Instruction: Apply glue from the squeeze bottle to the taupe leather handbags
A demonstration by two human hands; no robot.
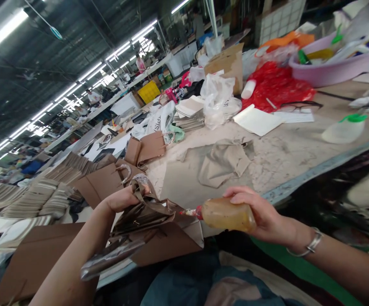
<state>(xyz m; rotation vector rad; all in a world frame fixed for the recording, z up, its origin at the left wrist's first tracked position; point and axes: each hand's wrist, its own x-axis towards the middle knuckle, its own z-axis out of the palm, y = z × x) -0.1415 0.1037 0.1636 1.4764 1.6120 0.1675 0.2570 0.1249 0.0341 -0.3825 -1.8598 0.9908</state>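
Observation:
My right hand [260,212] is wrapped round a squeeze bottle [225,214] of amber liquid, perhaps glue. The bottle lies nearly level, its red cap and nozzle pointing left at the edge of a brown bag [168,240]. My left hand [128,197] grips dark brown fabric [139,212] at the bag's top, holding it up. The bag's mouth faces me in part; what is inside cannot be made out. Just beyond, a grey-brown piece of cloth [224,163] lies crumpled on the worktable [267,161].
More brown bags [98,182] and stacked panels [40,199] crowd the left. A white bottle with a green cap [345,127], glasses [299,105], a red plastic bag [276,87] and a pink basin [330,70] stand on the right. The table edge [318,172] runs diagonally near me.

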